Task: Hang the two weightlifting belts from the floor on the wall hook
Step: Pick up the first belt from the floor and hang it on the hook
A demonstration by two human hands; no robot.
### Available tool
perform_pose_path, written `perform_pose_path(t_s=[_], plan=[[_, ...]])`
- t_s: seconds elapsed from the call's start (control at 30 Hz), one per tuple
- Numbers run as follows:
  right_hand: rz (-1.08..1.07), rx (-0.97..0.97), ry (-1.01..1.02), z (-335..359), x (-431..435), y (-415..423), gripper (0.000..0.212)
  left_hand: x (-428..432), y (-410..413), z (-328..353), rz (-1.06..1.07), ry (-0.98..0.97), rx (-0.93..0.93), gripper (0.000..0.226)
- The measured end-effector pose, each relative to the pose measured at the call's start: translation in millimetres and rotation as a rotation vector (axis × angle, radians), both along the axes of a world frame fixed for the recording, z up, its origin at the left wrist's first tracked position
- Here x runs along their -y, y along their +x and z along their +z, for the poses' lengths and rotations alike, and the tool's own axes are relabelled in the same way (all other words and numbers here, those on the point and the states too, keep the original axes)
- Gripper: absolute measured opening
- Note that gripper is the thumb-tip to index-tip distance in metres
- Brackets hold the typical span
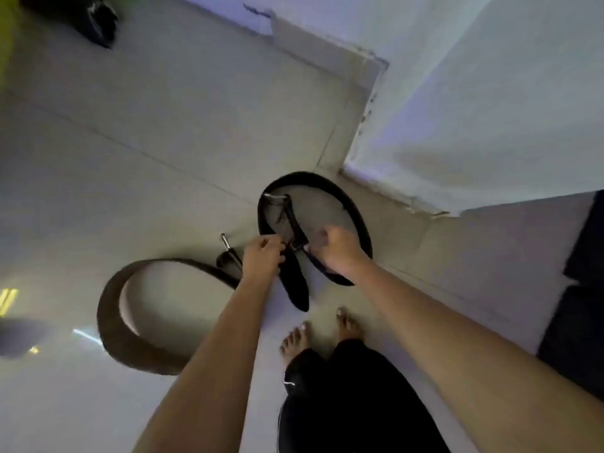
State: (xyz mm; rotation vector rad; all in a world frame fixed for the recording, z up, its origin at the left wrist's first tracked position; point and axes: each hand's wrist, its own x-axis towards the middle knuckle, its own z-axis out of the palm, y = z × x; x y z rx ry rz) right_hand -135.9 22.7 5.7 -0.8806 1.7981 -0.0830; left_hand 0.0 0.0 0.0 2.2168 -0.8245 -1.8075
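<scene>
Nearby, a dark heap (91,18) lay at eleven o'clock on the pale tiled floor (130,132) while both the left hand (261,256) and right hand (336,250) pinched shut on the looped black leather belt (353,210), the curled brown leather belt (111,322) lying at eight o'clock.

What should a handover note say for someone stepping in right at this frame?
Left hand: grip closed on the black belt strap by its buckle end.
Right hand: also gripping the black belt, on the near side of its loop.
Brown belt: untouched, curled on the floor to the left, its buckle beside the left hand.
Done: nothing hung.
Left: lift the black belt, collect the brown one, hang both. No hook in view.
</scene>
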Motion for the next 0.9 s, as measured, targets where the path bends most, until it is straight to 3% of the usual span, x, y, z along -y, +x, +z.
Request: perform_pose_path(t_s=[0.2,0.3,0.4,0.57,0.7,0.9], plan=[[-0.088,0.001,-0.011,-131.0,7.1,37.3,0.057,-4.6,5.7,-118.9,0.113,0.020,0.001,0.026],[-0.127,-0.013,-0.022,-156.5,7.4,41.7,0.045,-3.5,6.2,-134.0,0.138,-0.010,0.006,0.024],[-0.206,-0.066,-0.056,-138.7,6.3,32.6,0.029,-0.9,5.4,-118.3,0.141,-0.010,-0.026,0.021],[-0.229,-0.016,-0.093,-36.2,7.5,1.3,0.023,14.7,-9.0,-33.1,0.143,-0.071,-0.054,0.007],[-0.380,0.082,-0.159,70.4,19.5,-19.6,0.025,25.9,-25.3,61.7,0.126,-0.027,-0.102,0.060],[-0.547,0.190,-0.332,285.0,34.9,-48.3,0.026,42.5,-45.3,270.3,-0.044,-0.087,-0.311,0.063]])
